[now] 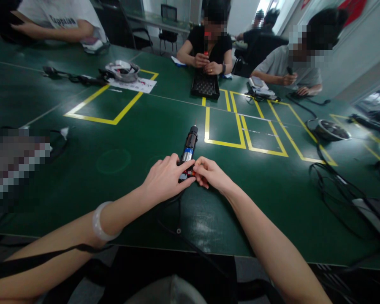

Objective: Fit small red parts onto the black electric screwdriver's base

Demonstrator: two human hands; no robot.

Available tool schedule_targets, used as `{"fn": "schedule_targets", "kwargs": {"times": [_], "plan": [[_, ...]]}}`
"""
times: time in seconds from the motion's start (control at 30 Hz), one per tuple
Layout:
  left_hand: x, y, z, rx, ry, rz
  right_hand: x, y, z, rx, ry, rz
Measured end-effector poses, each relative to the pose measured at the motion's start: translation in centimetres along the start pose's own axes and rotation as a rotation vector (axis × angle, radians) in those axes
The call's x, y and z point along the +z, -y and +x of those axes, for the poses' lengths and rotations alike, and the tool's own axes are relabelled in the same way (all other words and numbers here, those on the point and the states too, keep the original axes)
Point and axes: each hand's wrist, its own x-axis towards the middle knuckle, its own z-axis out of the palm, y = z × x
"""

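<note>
An electric screwdriver lies on the green table, its bit pointing away from me. It has a black front, a blue band and a silver body. My left hand grips its rear part, thumb and index finger on either side of a small red piece. My right hand is closed in a pinch at the right of that rear end, touching the red piece. Its fingertips hide what, if anything, they hold. A dark cable runs from under my left hand toward the table's front edge.
Yellow tape outlines mark the green table. Black cables and a round metal bowl lie at the right. Across the table, a person in black works over a black tray. Other people sit to both sides.
</note>
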Motion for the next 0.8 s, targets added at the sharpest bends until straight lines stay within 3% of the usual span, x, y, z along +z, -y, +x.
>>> {"fn": "schedule_targets", "kwargs": {"times": [0.3, 0.47, 0.6, 0.8], "plan": [[-0.3, 0.0, 1.0, -0.049, 0.064, 0.105, -0.1, 0.1, -0.4, -0.051, 0.035, -0.037], [-0.4, 1.8, 1.7, -0.067, 0.083, 0.155, -0.3, 0.1, -0.4, -0.048, 0.028, -0.040], [-0.5, 5.9, 2.3, -0.125, 0.100, 0.193, -0.5, 0.0, -0.4, -0.058, 0.048, -0.050], [-1.2, 15.5, 2.7, -0.248, 0.191, 0.191, -0.7, -0.1, -0.5, -0.048, 0.083, -0.091]]}}
